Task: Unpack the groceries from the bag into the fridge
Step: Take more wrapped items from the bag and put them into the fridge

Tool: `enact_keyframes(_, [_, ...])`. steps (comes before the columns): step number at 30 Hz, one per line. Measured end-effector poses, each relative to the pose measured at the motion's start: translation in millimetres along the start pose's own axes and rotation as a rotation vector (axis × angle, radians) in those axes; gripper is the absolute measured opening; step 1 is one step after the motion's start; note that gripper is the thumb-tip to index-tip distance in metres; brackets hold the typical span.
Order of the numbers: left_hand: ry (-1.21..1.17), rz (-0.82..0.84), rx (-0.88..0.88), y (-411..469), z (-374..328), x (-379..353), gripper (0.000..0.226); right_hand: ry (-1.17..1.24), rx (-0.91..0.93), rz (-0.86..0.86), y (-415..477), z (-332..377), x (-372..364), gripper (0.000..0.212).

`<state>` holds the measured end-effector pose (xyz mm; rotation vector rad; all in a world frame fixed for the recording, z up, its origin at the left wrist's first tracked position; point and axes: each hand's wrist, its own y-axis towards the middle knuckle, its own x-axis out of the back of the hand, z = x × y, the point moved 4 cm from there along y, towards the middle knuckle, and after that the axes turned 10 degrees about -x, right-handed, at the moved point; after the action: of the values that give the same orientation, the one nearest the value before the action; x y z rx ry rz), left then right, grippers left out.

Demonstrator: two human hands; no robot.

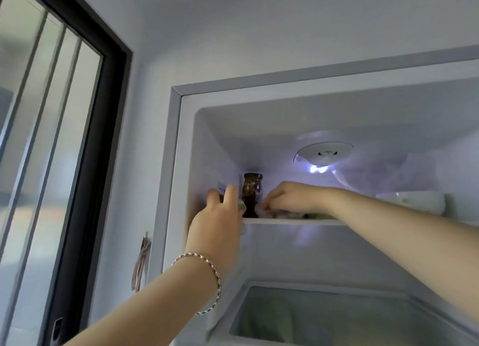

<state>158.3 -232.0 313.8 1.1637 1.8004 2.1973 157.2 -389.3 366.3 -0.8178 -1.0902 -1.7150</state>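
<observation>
A person reaches with both arms into the top compartment of an open white fridge, seen from below. The left hand, a thin beaded bracelet on its wrist, is raised at the far left end of the white top shelf, close against the left inner wall, with thumb and fingers curled round a small greenish item that is mostly hidden. The right hand lies across the middle of the shelf, fingertips down on a flat pale pink and green packet just behind the shelf's front edge; whether it grips the packet or only touches it cannot be told. A tall dark glass jar with a dark lid stands upright between the two hands, near each of them, leaving little room on either side. A white ceramic bowl sits well to the right on the same shelf. Above the hands the compartment is open up to the lit round white ceiling lamp. Below the shelf there is open space down to a translucent drawer lid with green showing through it. A small white label on the left inner wall is too blurred to read, and no writing can be made out on the jar. Left of the fridge are a black-framed window and a hanging pink strap.
</observation>
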Motion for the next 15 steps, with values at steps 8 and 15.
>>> enact_keyframes(8, [0.045, 0.003, -0.007, -2, 1, -3, 0.035, -0.117, 0.204, -0.029, 18, -5, -5, 0.023])
enact_keyframes(15, [0.030, -0.001, -0.012, -1, 0, 0, 0.032, -0.319, 0.161, -0.024, 22, -1, -9, 0.032])
